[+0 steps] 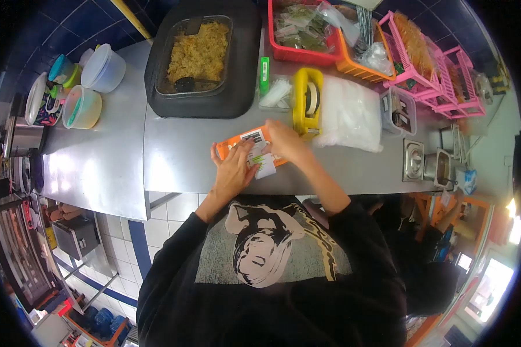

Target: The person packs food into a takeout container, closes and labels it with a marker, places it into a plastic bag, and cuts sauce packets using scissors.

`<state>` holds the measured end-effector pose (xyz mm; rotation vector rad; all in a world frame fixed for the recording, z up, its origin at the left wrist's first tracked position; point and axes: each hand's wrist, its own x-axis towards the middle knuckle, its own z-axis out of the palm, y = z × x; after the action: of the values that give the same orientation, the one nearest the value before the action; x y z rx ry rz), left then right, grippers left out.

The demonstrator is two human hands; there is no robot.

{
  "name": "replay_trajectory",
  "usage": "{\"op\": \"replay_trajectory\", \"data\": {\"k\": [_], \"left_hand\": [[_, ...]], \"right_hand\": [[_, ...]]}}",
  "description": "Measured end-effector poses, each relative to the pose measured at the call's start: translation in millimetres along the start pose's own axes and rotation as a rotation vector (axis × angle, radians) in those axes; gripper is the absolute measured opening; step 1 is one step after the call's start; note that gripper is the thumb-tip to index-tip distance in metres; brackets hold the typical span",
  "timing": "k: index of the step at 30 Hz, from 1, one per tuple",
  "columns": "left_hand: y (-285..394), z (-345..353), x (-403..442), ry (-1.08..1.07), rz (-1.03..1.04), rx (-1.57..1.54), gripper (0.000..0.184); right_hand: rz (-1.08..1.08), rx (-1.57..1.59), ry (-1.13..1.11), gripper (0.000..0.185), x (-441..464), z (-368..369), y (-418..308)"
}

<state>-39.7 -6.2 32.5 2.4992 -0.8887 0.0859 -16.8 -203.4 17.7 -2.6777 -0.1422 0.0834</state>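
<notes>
I'd press the white paper (266,167) evenly under the left hand (234,168), its fingers spread apart over the orange packet (230,142), though whether the right hand (288,143) pinches I cannot tell.

From here I see dark blue wall tiles (78,26) behind a steel counter (176,156); white floor tiles (113,237) flank a blue stripe (138,248). Bright light (514,231) glares far right.

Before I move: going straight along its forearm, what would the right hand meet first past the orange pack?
The right hand would likely meet the black tray, across some steel counter; its height is unclear.
</notes>
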Motion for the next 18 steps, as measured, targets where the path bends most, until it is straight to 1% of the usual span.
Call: {"op": "replay_trajectory", "data": {"k": [1,3,4,6,8,9,11,12,13,14,15,16,17,18], "left_hand": [[1,0,0,-0.001,-0.005,0.000,0.056],[3,1,-1,-0.057,0.080,0.199,0.050],[2,2,-3,-0.058,0.071,0.198,0.050],[0,4,-5,-0.045,0.084,0.167,0.046],[4,4,-8,-0.032,0.052,0.139,0.045],[6,4,-9,-0.020,0.034,0.110,0.044],[5,6,-10,-0.022,0.012,0.083,0.047],[5,7,-8,-0.016,-0.009,0.056,0.050],[5,8,-7,-0.019,0.000,0.051,0.050],[4,8,-7,0.010,-0.045,-0.020,0.057],[3,8,-8,0.037,-0.094,-0.089,0.064],[2,6,-7,0.031,-0.087,-0.088,0.064],[2,4,-6,0.019,-0.114,-0.062,0.069],[2,2,-4,0.006,-0.142,-0.037,0.074]], "right_hand": [[-0.003,0.001,-0.004,0.062,5,-4,2],[0.220,-0.119,-0.133,0.074,11,-25,2],[0.215,-0.119,-0.140,0.074,9,-41,-2],[0.433,-0.058,-0.020,0.053,-2,-72,-5],[0.571,0.077,0.388,0.042,-24,-74,14],[0.568,0.076,0.386,0.042,-29,-69,31],[0.643,0.381,0.492,0.036,-44,-51,57],[0.653,0.378,0.502,0.036,-46,-43,62],[0.740,0.753,0.436,0.035,-42,-38,61],[0.809,1.131,0.354,0.034,-40,-36,60],[0.814,1.133,0.358,0.034,-39,-36,62],[0.791,1.251,0.316,0.033,-38,-39,62],[0.763,1.368,0.275,0.033,-38,-41,62],[0.768,1.369,0.284,0.033,-43,-39,62]]}}
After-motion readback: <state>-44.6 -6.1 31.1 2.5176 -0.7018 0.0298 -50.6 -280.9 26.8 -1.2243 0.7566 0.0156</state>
